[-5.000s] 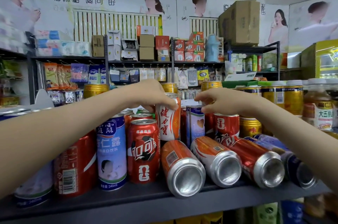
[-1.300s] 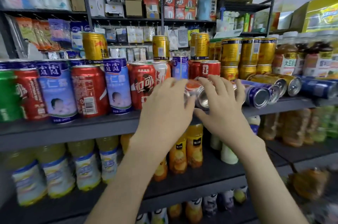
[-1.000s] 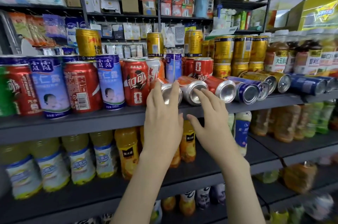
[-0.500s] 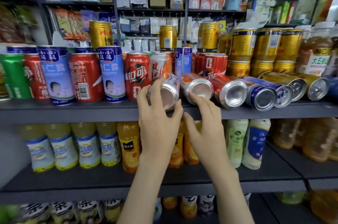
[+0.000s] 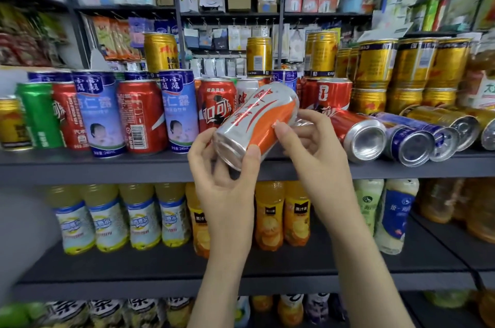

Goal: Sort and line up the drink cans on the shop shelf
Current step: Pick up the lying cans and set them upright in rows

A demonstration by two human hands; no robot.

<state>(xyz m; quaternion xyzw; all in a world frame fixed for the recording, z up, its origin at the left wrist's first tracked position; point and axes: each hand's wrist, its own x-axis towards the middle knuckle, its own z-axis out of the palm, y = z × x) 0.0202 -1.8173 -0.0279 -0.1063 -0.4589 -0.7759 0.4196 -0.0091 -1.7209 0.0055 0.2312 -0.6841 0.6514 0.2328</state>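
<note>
My left hand point(image 5: 227, 166) grips the bottom end of a silver and orange can point(image 5: 257, 121), tilted in the air in front of the dark shelf point(image 5: 107, 166). My right hand point(image 5: 316, 148) pinches the can's side from the right. Upright red cans point(image 5: 142, 115), blue cans point(image 5: 99, 113) and a green can point(image 5: 40, 115) stand mixed on the shelf at the left. Lying on their sides at the right are a red can point(image 5: 359, 134), a blue can point(image 5: 407, 140) and gold cans point(image 5: 444, 124).
Gold cans point(image 5: 377, 70) are stacked two high at the back right. The shelf below point(image 5: 160, 282) holds yellow and orange drink bottles point(image 5: 270, 215). Behind stand racks with boxes and hanging packets point(image 5: 241, 38).
Both hands have lifted the silver and orange can off the shelf and tilted it up. The camera has moved closer to the shelf.
</note>
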